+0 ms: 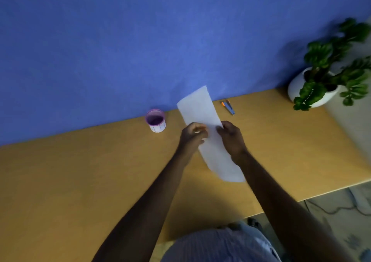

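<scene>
White paper (200, 109), ochre-yellow tabletop (80, 171), blue wall (140, 41), purple-rimmed white cup (155, 120) with faint blue lines, green plant (329, 61) in white pot (297, 85).

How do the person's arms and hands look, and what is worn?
The left arm and right arm are bare, without sleeves. No glove, watch or ring shows on the left hand or right hand. A pale, finely striped shirt covers the body.
</scene>
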### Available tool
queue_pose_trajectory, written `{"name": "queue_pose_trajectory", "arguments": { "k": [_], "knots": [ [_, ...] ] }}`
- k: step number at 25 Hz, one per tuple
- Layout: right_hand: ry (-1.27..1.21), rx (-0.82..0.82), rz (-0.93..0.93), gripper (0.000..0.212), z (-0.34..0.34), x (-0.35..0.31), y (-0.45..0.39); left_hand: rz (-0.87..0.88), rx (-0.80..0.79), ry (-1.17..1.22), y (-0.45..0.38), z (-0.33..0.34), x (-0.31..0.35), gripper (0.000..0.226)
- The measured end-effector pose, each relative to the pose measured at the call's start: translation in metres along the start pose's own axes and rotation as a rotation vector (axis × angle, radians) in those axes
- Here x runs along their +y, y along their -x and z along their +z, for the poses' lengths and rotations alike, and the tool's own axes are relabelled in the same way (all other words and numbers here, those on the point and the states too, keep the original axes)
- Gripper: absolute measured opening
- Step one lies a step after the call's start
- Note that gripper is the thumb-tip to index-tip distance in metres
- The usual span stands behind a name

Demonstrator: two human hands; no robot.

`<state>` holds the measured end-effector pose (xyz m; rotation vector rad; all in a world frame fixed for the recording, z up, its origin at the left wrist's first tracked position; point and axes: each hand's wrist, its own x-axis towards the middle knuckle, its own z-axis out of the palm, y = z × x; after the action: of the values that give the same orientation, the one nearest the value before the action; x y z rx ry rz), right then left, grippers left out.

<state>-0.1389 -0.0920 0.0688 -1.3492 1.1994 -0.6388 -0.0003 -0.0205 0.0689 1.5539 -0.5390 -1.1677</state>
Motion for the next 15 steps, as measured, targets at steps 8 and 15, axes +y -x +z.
{"name": "queue_pose_trajectory", "arguments": {
  "k": [8,15],
  "knots": [
    [-0.017,-0.344,0.134,0.013,-0.056,-0.011,0.000,0.237,0.173,-0.394,-0.041,-0.044,0.048,0.112],
    [0.448,-0.409,0.110,0.013,-0.068,0.031,-0.069,-0.109,-0.145,-0.421,-0.065,-0.028,0.018,0.043]
  ]
}}
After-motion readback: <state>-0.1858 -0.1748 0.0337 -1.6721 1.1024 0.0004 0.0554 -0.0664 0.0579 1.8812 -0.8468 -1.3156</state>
